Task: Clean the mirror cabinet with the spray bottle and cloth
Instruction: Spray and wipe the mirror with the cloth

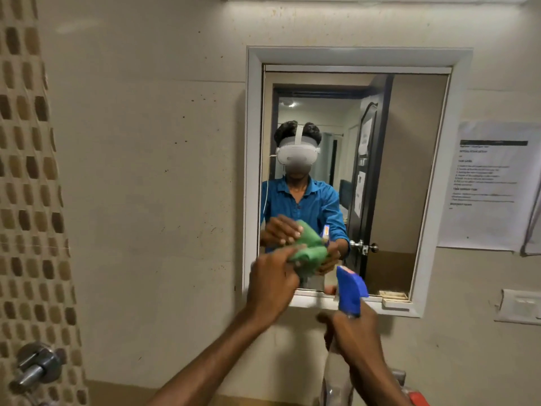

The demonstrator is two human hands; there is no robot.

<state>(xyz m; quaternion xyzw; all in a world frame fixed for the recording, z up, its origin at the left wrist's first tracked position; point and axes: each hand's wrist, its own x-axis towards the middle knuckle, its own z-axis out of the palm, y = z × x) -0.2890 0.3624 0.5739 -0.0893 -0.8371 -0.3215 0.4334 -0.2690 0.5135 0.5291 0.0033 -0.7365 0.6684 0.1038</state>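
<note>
**Ana:** Where is the mirror cabinet [355,183]?

**Ben:** It is on the wall, a bit toward 2 o'clock from the middle of the view. It has a white frame. The glass shows a person in a blue shirt with a white headset on.

**Ana:** What is the left hand [273,284] doing?

**Ben:** Its fingers are curled tight around a green cloth [310,257]. The cloth is bunched up and sits at the bottom left part of the glass, at about 7 o'clock on the mirror. I cannot tell if the cloth is touching the glass or is just in front of it.

**Ana:** And the right hand [358,336]?

**Ben:** It is clamped around the neck of the spray bottle [351,291]. The bottle has a blue top, and the top points up at the mirror. The bottle is at 5 o'clock from the cloth, close beside it, in front of the bottom edge of the frame.

**Ana:** What else is there?

**Ben:** A paper sheet [491,186] with small words is stuck on the wall at 3 o'clock from the mirror. A white switch plate [519,307] is below the paper. A shiny metal tap [36,367] is down at 8 o'clock, next to brown patterned tiles [26,171].
</note>
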